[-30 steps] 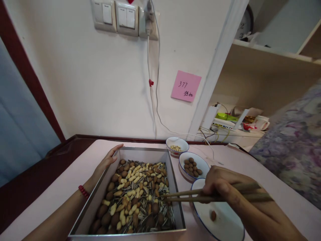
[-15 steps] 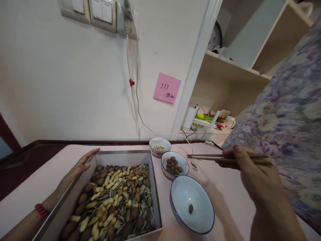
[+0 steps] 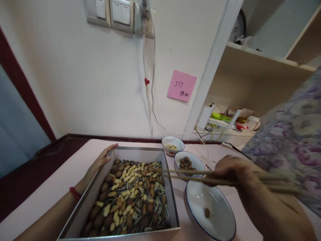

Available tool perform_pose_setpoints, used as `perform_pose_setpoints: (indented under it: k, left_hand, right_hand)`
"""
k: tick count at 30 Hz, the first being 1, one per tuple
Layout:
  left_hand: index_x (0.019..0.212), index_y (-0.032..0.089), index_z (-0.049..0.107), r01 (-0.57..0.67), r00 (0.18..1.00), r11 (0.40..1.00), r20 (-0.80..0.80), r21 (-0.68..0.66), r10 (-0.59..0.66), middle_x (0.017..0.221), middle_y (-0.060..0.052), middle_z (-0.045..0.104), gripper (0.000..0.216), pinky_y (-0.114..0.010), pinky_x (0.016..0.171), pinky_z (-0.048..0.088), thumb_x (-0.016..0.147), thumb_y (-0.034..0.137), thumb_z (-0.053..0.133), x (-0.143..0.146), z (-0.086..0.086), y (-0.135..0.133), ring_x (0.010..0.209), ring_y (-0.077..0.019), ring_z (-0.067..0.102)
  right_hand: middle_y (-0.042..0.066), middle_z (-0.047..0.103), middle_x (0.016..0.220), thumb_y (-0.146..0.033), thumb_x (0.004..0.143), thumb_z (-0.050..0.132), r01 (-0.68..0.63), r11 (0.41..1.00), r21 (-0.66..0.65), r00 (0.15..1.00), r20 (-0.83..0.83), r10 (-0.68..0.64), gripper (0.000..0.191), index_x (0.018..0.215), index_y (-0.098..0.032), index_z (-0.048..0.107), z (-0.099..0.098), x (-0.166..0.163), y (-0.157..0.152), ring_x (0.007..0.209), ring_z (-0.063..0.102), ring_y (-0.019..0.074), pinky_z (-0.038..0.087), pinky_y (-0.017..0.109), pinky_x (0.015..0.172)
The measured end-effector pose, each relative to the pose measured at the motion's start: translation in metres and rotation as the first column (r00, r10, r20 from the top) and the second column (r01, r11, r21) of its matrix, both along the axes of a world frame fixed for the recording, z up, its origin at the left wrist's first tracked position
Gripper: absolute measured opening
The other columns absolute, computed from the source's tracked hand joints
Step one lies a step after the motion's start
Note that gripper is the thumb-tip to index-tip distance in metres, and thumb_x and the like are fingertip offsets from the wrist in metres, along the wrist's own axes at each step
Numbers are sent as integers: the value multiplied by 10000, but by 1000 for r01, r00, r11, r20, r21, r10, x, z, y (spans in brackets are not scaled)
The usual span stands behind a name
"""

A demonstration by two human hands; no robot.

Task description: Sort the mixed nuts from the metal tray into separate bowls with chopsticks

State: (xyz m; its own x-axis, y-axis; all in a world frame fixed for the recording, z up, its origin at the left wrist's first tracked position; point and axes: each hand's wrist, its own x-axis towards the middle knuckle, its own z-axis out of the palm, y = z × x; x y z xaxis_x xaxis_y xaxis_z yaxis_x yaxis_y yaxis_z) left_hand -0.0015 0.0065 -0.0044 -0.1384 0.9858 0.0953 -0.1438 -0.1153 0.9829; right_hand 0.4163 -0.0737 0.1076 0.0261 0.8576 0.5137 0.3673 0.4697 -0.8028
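The right hand pinched chopsticks, tips (blurred) just over the right wall of the box; they looked light, stiff, best held well back. The left hand lay along the left wall, fingers extended. Peanuts inside seemed brittle; round brown nuts, likely slippery.

The thin, tan wooden chopsticks are blurred. White vertical trim hides part of the round, dark-rimmed clock.
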Motion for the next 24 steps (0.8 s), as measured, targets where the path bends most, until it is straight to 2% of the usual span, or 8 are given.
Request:
perform_pose_setpoints:
  k: [3,6,11,14,18,20,24]
  left_hand:
    - [1325,266,626,-1,999,1000,32,17,0,1377,-65,662,605,-405,940,571,757,438,749,1,0,2,1177,-369,652]
    - [1323,250,620,3,999,1000,50,30,-4,1370,-75,657,590,-391,912,571,770,417,743,0,-3,3,1129,-350,670]
    - [1335,235,612,0,998,999,63,50,-3,1341,-88,671,608,-362,853,571,766,404,748,-1,-8,4,1124,-351,665]
    - [1330,238,626,5,998,998,60,56,-8,1344,-83,668,590,-348,843,570,777,406,746,0,-6,3,1116,-343,664]
    - [1300,243,644,1,996,999,91,42,-5,1319,-84,685,606,-352,819,585,735,413,782,2,-3,2,1070,-342,683]
    - [1281,241,658,-18,996,999,88,43,14,1335,-82,679,607,-351,809,593,716,416,793,2,-3,2,1056,-341,688]
    - [1316,250,647,-24,998,999,59,26,23,1380,-82,654,634,-368,826,599,727,439,783,0,-4,3,1033,-341,702]
  right_hand:
    - [21,697,874,-498,1025,470,-135,984,-116,960,230,159,368,885,-241,693,1,-18,-9,779,692,165,565,200,608]
    - [14,662,756,-532,1041,404,-209,964,-165,910,327,253,467,776,-231,643,7,-35,-9,695,645,164,517,239,590]
    - [4,641,730,-611,1020,388,-186,967,-176,920,315,235,537,671,-230,536,5,-56,-1,682,609,162,474,268,623]
    - [-3,598,717,-586,1034,374,-202,948,-247,900,335,279,520,685,-218,490,-3,-56,5,689,585,150,460,264,639]
    - [8,576,728,-608,1042,323,-216,899,-381,879,324,349,547,712,-211,505,-8,-48,9,647,560,134,424,229,507]
    - [9,586,723,-614,1040,332,-200,917,-345,893,320,315,552,727,-212,547,-6,-46,7,642,573,135,449,230,522]
    - [24,680,786,-570,1030,414,-159,975,-153,934,297,198,475,790,-246,664,2,-46,-1,738,661,176,497,248,566]
